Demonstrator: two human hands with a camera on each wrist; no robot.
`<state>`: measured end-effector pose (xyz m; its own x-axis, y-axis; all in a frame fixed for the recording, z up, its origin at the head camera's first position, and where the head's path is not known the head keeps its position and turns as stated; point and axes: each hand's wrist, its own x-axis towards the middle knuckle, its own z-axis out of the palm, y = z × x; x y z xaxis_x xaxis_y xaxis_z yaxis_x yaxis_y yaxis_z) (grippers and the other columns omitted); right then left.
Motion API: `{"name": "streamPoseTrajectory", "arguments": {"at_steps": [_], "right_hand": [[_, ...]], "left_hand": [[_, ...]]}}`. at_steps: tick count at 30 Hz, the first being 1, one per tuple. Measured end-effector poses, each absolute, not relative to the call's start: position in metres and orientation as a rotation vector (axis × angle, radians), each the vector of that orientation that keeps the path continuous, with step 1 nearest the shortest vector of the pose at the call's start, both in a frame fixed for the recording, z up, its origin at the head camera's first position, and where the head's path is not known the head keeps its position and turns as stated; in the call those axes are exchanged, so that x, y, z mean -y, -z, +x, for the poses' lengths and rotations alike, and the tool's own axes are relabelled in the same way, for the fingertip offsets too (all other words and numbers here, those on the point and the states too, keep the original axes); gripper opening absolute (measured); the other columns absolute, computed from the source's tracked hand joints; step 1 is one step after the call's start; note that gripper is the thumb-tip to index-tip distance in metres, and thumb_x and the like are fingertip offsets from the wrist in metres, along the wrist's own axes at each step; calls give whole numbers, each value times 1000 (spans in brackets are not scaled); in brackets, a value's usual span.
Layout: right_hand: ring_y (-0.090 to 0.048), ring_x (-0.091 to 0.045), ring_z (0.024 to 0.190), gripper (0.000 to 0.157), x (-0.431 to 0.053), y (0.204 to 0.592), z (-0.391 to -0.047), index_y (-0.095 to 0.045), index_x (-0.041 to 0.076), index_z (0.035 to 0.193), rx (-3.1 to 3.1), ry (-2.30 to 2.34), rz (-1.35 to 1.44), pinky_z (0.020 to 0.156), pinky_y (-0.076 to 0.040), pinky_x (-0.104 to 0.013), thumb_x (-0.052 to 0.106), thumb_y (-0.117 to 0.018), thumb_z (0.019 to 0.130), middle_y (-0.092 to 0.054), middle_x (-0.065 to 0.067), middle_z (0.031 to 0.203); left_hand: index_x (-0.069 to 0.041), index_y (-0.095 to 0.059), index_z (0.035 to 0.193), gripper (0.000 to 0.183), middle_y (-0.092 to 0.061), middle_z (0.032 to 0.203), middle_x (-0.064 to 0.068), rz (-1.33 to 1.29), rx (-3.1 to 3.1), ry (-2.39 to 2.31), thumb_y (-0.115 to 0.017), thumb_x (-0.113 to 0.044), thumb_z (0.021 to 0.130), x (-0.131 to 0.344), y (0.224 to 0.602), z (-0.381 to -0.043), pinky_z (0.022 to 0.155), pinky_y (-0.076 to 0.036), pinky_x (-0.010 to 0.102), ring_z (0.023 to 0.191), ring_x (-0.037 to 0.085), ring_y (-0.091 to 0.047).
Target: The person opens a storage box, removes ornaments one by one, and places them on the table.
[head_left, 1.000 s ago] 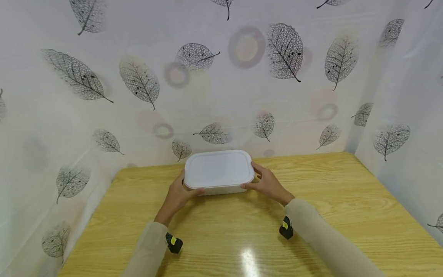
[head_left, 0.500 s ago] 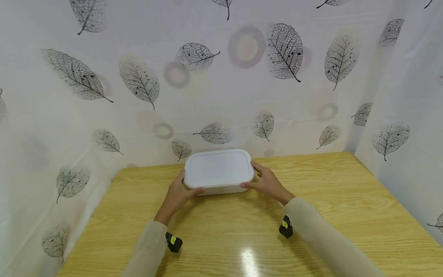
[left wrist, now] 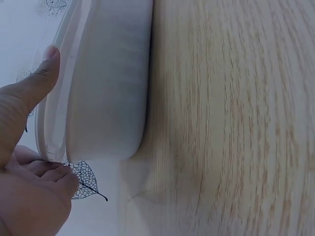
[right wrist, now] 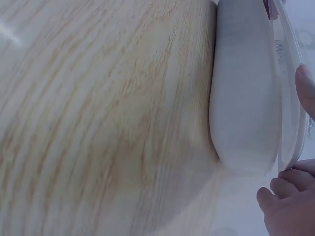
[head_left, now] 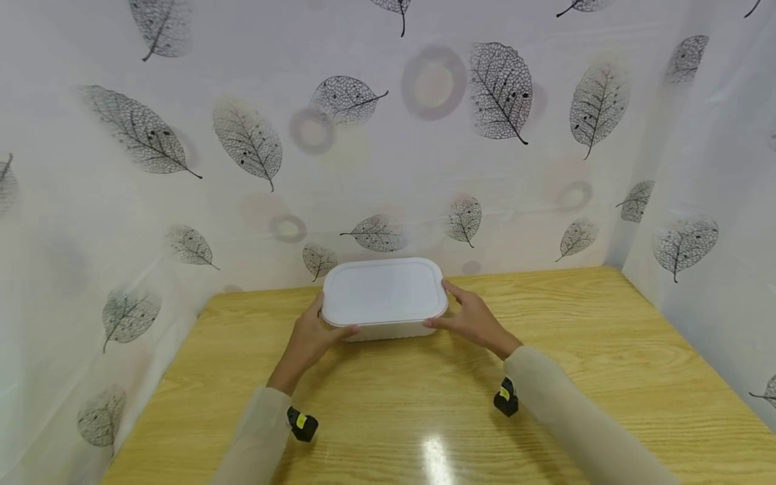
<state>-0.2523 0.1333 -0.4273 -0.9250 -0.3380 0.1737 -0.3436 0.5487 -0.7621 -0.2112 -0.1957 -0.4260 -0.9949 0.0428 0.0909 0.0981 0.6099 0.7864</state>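
Note:
A white rectangular container (head_left: 388, 331) with rounded corners stands on the table near the back wall. On top is its white lid (head_left: 384, 291). My left hand (head_left: 309, 340) grips the lid's left end, thumb along the front edge and fingers round the side. At the other end my right hand (head_left: 475, 322) holds the lid the same way. In the right wrist view a see-through strip with leaf print behind it shows between the lid rim (right wrist: 296, 54) and the container wall (right wrist: 246, 88); whether it is a gap or a clear skirt I cannot tell. The inside is hidden.
The wood-grain table (head_left: 388, 417) reaches back to a white leaf-print curtain (head_left: 388, 162), which also hangs at both sides. Small black wrist cameras (head_left: 302, 424) sit on both sleeves. The container stands close to the back edge.
The lid has risen slightly in the head view, with both hands still on it. More of the container's front wall shows. The head view has shifted very slightly.

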Motion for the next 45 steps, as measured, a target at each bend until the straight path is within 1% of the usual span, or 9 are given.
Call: {"name": "streamPoseTrajectory", "arguments": {"at_steps": [6, 13, 17, 21, 25, 28, 35, 41, 45], "right_hand": [[-39, -42, 141, 102, -138, 421, -245, -36, -8, 151, 2748, -1279, 679, 115, -37, -55, 38, -89, 77, -38, -23, 154], [-41, -43, 139, 99, -147, 414, -229, -40, -7, 149, 2734, -1240, 718, 113, -39, -56, 36, -90, 76, -40, -22, 153], [-44, -44, 137, 97, -151, 410, -217, -44, -6, 148, 2717, -1212, 723, 111, -42, -58, 33, -92, 74, -44, -22, 151], [-45, -43, 136, 98, -156, 407, -204, -45, -5, 148, 2717, -1224, 717, 111, -42, -58, 32, -94, 71, -45, -21, 150], [-45, -42, 136, 98, -160, 406, -192, -46, -5, 147, 2713, -1222, 731, 110, -43, -57, 32, -94, 70, -46, -21, 149], [-48, -42, 133, 97, -162, 406, -182, -47, -6, 146, 2705, -1204, 747, 107, -45, -57, 33, -94, 70, -48, -21, 147], [-54, -42, 128, 96, -167, 408, -162, -51, -8, 142, 2692, -1187, 802, 104, -48, -58, 40, -92, 70, -54, -23, 141], [-58, -41, 123, 94, -172, 408, -145, -54, -9, 139, 2696, -1139, 837, 98, -52, -55, 45, -90, 70, -58, -22, 137], [-60, -35, 121, 94, -173, 411, -136, -56, -8, 137, 2714, -1145, 831, 97, -54, -53, 47, -90, 69, -60, -20, 136]], "left_hand": [[-5, -16, 161, 119, -24, 163, 18, -110, 2753, 1307, -87, -48, 76, 198, 423, -202, 122, -28, 51, 149, 37, -25], [1, -17, 159, 118, -26, 162, 22, -155, 2744, 1281, -90, -40, 75, 198, 417, -181, 120, -30, 51, 148, 37, -28], [3, -18, 159, 118, -26, 162, 22, -168, 2775, 1272, -89, -43, 75, 199, 414, -167, 120, -31, 51, 148, 37, -28], [4, -23, 157, 116, -29, 160, 22, -207, 2793, 1219, -88, -46, 75, 200, 411, -154, 118, -34, 52, 146, 38, -31], [5, -28, 155, 113, -33, 158, 23, -263, 2774, 1185, -89, -43, 74, 201, 408, -142, 114, -38, 54, 144, 40, -34], [3, -30, 156, 113, -35, 157, 21, -265, 2771, 1175, -91, -41, 72, 201, 405, -133, 113, -41, 54, 142, 39, -37], [2, -40, 152, 113, -45, 151, 20, -174, 2813, 1124, -93, -48, 66, 201, 403, -113, 108, -46, 56, 137, 40, -45], [1, -43, 151, 112, -47, 149, 18, -106, 2842, 1165, -95, -46, 63, 201, 405, -97, 107, -49, 52, 136, 37, -48], [1, -45, 150, 112, -50, 148, 17, -103, 2841, 1172, -95, -47, 62, 201, 407, -88, 107, -49, 51, 135, 37, -49]]}}
